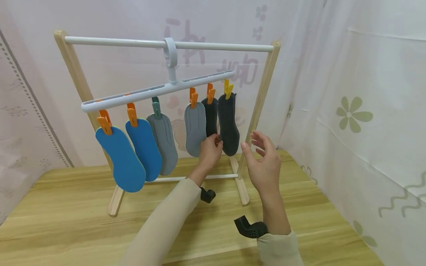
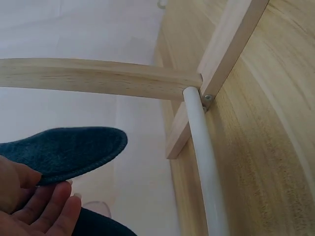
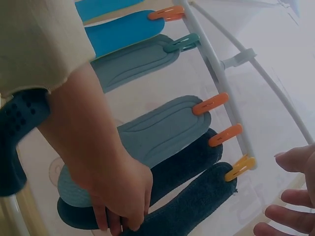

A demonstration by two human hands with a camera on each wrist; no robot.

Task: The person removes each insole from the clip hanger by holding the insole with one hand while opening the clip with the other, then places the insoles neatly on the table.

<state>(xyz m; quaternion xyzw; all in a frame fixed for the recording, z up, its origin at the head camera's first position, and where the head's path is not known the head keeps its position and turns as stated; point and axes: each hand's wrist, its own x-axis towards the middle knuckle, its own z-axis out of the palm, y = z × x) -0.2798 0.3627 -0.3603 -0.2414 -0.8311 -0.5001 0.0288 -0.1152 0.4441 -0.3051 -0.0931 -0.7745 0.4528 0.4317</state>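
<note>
Six shoe insoles hang from a white clip hanger point(image 1: 173, 86). At the hanger's right end are a dark insole point(image 1: 229, 122) under a yellow clip point(image 1: 227, 88) and another dark insole point(image 1: 211, 116) under an orange clip point(image 1: 210, 93). My left hand point(image 1: 210, 150) pinches the lower edge of the rightmost dark insole point(image 2: 83, 150) between thumb and fingers, as the left wrist view shows. Beside it hangs a grey insole point(image 1: 195, 129), partly overlapped by that hand. My right hand point(image 1: 265, 162) holds nothing, raised to the right of the insoles with fingers apart.
Further left hang a grey insole point(image 1: 164, 144) and two blue insoles point(image 1: 126, 162). The hanger hooks over the top rail point(image 1: 116, 41) of a wooden rack point(image 1: 266, 81) standing on a wooden table point(image 1: 66, 207). Printed curtains point(image 1: 376, 81) enclose the back and right.
</note>
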